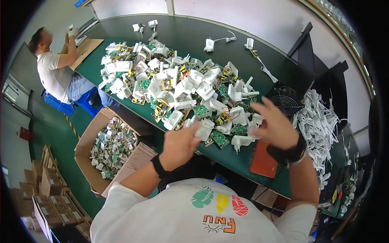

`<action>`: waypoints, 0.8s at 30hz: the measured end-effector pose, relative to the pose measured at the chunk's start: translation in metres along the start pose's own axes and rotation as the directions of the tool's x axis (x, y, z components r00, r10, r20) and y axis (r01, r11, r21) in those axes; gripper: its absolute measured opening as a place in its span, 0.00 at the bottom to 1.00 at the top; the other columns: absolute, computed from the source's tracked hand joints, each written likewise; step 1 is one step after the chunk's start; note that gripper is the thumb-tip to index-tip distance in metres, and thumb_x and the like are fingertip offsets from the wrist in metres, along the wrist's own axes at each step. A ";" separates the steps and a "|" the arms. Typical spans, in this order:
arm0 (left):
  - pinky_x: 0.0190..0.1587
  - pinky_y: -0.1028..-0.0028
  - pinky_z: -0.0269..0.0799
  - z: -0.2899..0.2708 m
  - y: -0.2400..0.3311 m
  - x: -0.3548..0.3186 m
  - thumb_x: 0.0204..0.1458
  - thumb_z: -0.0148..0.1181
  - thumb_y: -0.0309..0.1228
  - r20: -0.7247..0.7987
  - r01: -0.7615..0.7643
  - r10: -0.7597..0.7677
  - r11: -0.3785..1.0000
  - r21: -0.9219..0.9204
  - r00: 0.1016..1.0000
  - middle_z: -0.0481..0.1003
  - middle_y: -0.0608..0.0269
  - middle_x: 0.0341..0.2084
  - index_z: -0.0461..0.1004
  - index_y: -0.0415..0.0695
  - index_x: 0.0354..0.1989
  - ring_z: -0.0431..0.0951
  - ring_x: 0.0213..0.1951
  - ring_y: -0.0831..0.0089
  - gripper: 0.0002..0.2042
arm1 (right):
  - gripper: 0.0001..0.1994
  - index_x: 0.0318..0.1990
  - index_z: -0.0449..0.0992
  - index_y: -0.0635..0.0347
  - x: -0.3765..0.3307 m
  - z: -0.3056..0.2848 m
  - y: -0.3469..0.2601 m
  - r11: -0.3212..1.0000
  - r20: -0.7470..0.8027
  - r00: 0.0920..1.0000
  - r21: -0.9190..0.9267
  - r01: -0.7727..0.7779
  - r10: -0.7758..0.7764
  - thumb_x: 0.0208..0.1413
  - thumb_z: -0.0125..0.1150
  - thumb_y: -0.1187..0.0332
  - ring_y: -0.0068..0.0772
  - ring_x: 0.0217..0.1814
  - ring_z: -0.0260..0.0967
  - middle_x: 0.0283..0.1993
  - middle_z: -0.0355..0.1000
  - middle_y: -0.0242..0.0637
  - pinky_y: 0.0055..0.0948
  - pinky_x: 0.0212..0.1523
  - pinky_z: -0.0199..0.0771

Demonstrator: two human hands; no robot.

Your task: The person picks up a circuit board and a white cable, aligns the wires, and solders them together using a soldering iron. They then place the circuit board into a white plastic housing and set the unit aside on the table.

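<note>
My left hand (178,146) pinched a white adapter shell (204,128) at the near edge of the dark green table (190,32); my right hand (275,125) hovered fingers spread, empty. Heaped shells and circuit boards (178,87) covered the table; a cardboard box (111,148) stood on the floor.

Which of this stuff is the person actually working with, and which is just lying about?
In use:
left hand holding a white casing
right hand, open
parts pile

Lying about:
fan
white cables
box of parts
red pad
</note>
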State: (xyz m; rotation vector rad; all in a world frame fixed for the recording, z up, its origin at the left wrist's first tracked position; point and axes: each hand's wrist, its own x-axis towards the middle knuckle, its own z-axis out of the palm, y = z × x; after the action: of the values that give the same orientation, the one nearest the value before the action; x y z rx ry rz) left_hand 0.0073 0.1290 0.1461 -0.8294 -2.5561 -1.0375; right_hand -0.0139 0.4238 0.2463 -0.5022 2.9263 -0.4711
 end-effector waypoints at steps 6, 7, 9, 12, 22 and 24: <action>0.50 0.44 0.55 0.014 -0.041 0.007 0.50 0.55 0.32 -0.358 0.142 -0.008 0.926 0.350 0.934 0.51 0.46 0.59 0.63 0.54 0.56 0.49 0.58 0.36 0.23 | 0.45 0.65 0.46 0.56 0.123 -0.016 0.005 0.991 0.086 0.990 0.066 -0.119 0.113 0.45 0.58 0.42 0.53 0.69 0.42 0.64 0.45 0.63 0.38 0.64 0.47; 0.53 0.40 0.50 0.020 -0.045 0.011 0.49 0.56 0.32 -0.392 0.189 -0.060 0.935 0.300 0.918 0.46 0.45 0.61 0.63 0.55 0.57 0.43 0.59 0.31 0.24 | 0.47 0.66 0.44 0.57 0.140 -0.012 0.007 0.977 0.133 0.971 0.049 -0.209 0.201 0.45 0.55 0.38 0.54 0.69 0.41 0.65 0.45 0.62 0.37 0.65 0.46; 0.53 0.40 0.50 0.023 -0.047 0.021 0.48 0.57 0.31 -0.381 0.170 -0.054 0.945 0.278 0.923 0.45 0.44 0.61 0.64 0.56 0.56 0.43 0.59 0.30 0.24 | 0.48 0.66 0.42 0.58 0.179 0.016 0.036 0.960 0.154 0.957 0.094 -0.264 0.247 0.45 0.54 0.37 0.52 0.69 0.40 0.65 0.45 0.61 0.36 0.65 0.45; 0.55 0.40 0.48 0.024 -0.055 0.028 0.46 0.58 0.29 -0.365 0.161 -0.065 0.958 0.238 0.929 0.42 0.41 0.61 0.64 0.58 0.56 0.42 0.59 0.27 0.25 | 0.50 0.66 0.40 0.59 0.206 0.038 0.050 0.941 0.240 0.955 0.244 -0.234 0.175 0.45 0.53 0.36 0.49 0.69 0.41 0.65 0.45 0.59 0.34 0.65 0.45; 0.54 0.39 0.48 0.020 -0.077 0.051 0.46 0.59 0.30 -0.362 0.207 -0.099 0.940 0.272 0.927 0.41 0.48 0.63 0.65 0.58 0.54 0.36 0.60 0.28 0.24 | 0.49 0.66 0.38 0.61 0.247 0.062 0.028 0.793 0.275 0.950 0.606 -0.054 -0.146 0.47 0.52 0.37 0.40 0.66 0.48 0.64 0.50 0.52 0.30 0.63 0.48; 0.54 0.38 0.48 0.018 -0.076 0.050 0.47 0.59 0.31 -0.362 0.224 -0.113 0.934 0.279 0.925 0.41 0.49 0.63 0.66 0.58 0.54 0.36 0.60 0.28 0.23 | 0.48 0.66 0.40 0.61 0.245 0.058 0.023 0.809 0.281 0.949 0.585 -0.054 -0.140 0.48 0.51 0.38 0.39 0.65 0.49 0.63 0.52 0.50 0.30 0.62 0.49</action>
State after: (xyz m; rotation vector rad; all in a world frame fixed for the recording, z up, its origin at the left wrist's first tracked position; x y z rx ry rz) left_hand -0.0788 0.1177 0.1132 -0.3122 -2.4275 -0.7078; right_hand -0.2394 0.3432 0.1648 -0.4925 2.2936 -1.1381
